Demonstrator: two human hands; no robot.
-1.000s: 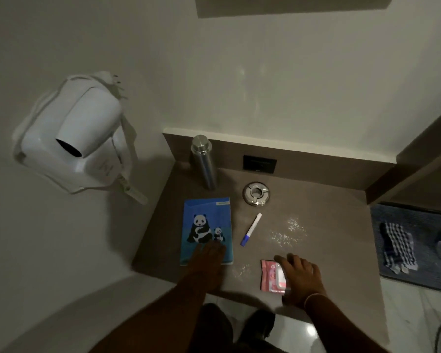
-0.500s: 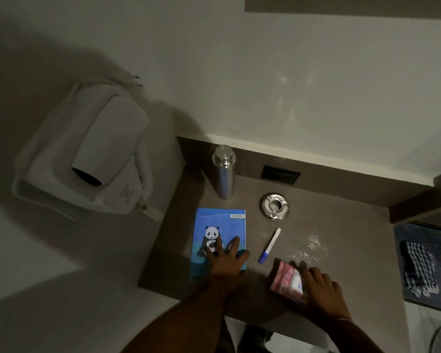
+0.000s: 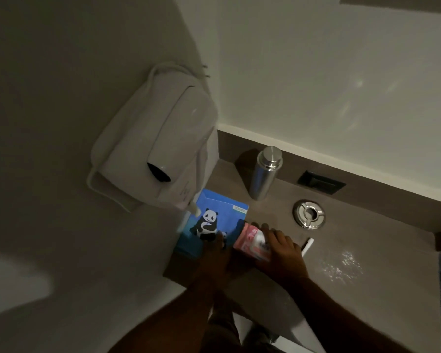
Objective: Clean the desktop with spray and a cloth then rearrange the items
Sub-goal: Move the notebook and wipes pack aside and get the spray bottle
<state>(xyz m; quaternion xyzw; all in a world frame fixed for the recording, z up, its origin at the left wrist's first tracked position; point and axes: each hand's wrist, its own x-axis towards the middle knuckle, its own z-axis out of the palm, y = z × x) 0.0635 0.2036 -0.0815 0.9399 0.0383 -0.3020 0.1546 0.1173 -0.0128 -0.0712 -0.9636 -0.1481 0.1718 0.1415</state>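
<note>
Fingers of the right hand grip a pink packet over the panda booklet, which the left hand presses flat on the desk.

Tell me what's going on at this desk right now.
A person is rearranging items on the brown desktop. The left hand rests on the blue panda booklet, while the right hand holds a pink packet at the booklet's edge. A steel bottle stands at the back, a round metal ashtray sits nearby, and a pen lies right of the right hand.
</note>
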